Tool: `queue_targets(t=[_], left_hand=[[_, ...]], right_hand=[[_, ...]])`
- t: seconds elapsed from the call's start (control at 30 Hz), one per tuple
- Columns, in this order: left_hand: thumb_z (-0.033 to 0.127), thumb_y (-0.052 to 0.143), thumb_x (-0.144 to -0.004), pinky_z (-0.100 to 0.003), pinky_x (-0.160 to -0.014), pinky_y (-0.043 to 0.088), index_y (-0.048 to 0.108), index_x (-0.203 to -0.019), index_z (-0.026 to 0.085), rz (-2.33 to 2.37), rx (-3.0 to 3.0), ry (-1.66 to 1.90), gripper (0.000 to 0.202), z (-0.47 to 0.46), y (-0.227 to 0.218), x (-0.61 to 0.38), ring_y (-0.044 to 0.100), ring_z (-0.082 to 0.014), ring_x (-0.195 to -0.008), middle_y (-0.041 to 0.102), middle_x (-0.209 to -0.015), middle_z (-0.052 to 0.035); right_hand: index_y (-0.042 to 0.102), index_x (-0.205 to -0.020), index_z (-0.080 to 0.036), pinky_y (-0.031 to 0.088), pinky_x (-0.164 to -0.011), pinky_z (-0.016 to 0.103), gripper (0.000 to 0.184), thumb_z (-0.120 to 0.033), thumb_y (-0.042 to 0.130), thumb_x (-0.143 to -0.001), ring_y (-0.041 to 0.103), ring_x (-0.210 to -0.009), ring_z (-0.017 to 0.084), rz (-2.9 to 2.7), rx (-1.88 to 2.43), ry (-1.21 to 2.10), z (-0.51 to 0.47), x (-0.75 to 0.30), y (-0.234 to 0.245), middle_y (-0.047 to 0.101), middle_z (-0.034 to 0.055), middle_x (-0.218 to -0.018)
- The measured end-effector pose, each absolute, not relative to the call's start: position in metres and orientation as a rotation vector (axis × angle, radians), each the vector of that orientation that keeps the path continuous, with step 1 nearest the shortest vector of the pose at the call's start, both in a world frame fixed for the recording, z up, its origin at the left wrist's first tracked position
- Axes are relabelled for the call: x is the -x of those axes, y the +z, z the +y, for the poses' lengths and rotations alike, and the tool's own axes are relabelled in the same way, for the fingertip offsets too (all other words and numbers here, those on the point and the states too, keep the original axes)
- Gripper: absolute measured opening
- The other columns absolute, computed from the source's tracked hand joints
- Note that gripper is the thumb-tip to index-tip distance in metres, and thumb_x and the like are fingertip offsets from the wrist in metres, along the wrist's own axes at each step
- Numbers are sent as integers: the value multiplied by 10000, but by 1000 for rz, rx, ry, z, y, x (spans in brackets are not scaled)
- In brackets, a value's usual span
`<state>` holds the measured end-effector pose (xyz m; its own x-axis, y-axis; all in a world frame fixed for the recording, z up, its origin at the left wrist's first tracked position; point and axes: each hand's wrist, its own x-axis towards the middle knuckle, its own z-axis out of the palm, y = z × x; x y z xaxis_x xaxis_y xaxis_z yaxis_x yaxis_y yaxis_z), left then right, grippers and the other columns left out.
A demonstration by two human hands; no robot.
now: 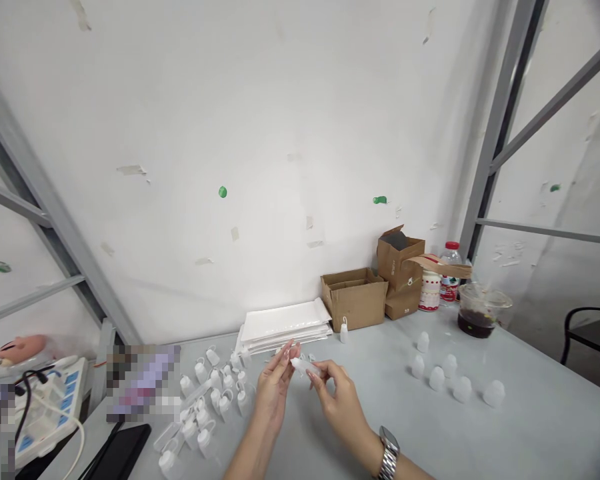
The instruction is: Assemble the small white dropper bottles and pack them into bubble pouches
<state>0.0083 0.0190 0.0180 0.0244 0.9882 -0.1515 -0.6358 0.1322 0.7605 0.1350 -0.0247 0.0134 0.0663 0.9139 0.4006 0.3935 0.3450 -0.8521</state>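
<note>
Between my two hands is a small translucent white plastic bottle [305, 367], lying nearly sideways. My right hand [343, 398] pinches its body, thumb and fingers closed around it. My left hand [274, 390] has its fingers curled together at the bottle's narrow white end; they partly hide what they grip there. To the left of my left hand stand several small white bottles with looped caps [216, 399], close together. A single similar bottle [344, 330] stands upright beyond my hands. Several frosted dome-shaped pieces [437, 379] are spread out to the right.
White padded envelopes [285, 323] are stacked by the wall, beside an open cardboard box [356, 300] and a brown paper bag [401, 277]. A plastic bowl of dark liquid [477, 320] sits at the right. A power strip [55, 413] and black phone-like slab [125, 453] lie left.
</note>
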Motion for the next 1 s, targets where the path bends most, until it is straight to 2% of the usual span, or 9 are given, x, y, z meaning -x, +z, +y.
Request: queue_targets(t=[0.17, 0.4, 0.53, 0.73, 0.87, 0.93, 1.0], left_hand=[[192, 683, -633, -341, -970, 378, 680, -907, 144, 787, -624, 1384, 278, 19, 19, -7, 569, -229, -1042, 687, -978, -108], [233, 624, -713, -311, -978, 368, 662, -925, 137, 744, -592, 1388, 236, 19, 31, -4, 540, -207, -1085, 659, -1049, -116], [248, 666, -667, -329, -998, 337, 655, -951, 143, 756, -662, 1382, 303, 21, 26, -3, 519, -222, -1109, 664, -1039, -113], [312, 684, -634, -369, -999, 320, 660, -949, 155, 805, -813, 1349, 353, 19, 20, -8, 523, -247, -1102, 664, -1035, -122], [365, 638, -673, -345, -992, 312, 642, -988, 203, 848, -817, 1378, 355, 22, 21, -5, 479, -219, -1152, 593, -1171, -100], [361, 640, -662, -352, -957, 341, 651, -947, 207, 930, -781, 1367, 324, 25, 20, -1, 503, -224, -1126, 582, -1187, -99], [346, 648, -639, -347, -915, 366, 657, -900, 193, 1045, -768, 1356, 303, 29, 16, 1, 542, -226, -1073, 605, -1150, -108]], right_hand=[[562, -805, -187, 381, -704, 270, 228, -384, 452, -833, 528, -732, 174, -1518, 1212, 642, -27, -132, 10, 606, 25, -728], [509, -758, -185, 413, -677, 266, 198, -380, 515, -790, 549, -691, 157, -1464, 1131, 923, -24, -125, 10, 610, 17, -740], [502, -733, -184, 417, -682, 269, 202, -380, 542, -765, 552, -696, 156, -1434, 1144, 939, -22, -126, 9, 612, 19, -748], [564, -889, -183, 411, -692, 284, 244, -393, 529, -769, 553, -686, 164, -1543, 1150, 926, -18, -128, 4, 632, 8, -697], [611, -819, -173, 423, -722, 300, 319, -471, 525, -743, 548, -786, 196, -1457, 1221, 651, 1, -147, 4, 605, 70, -837], [626, -821, -164, 429, -677, 308, 386, -520, 509, -731, 530, -732, 200, -1344, 1365, 416, 15, -168, 6, 567, 78, -806], [608, -880, -146, 425, -642, 298, 398, -496, 452, -776, 520, -673, 189, -1305, 1526, 255, 29, -193, 7, 549, 60, -740]])
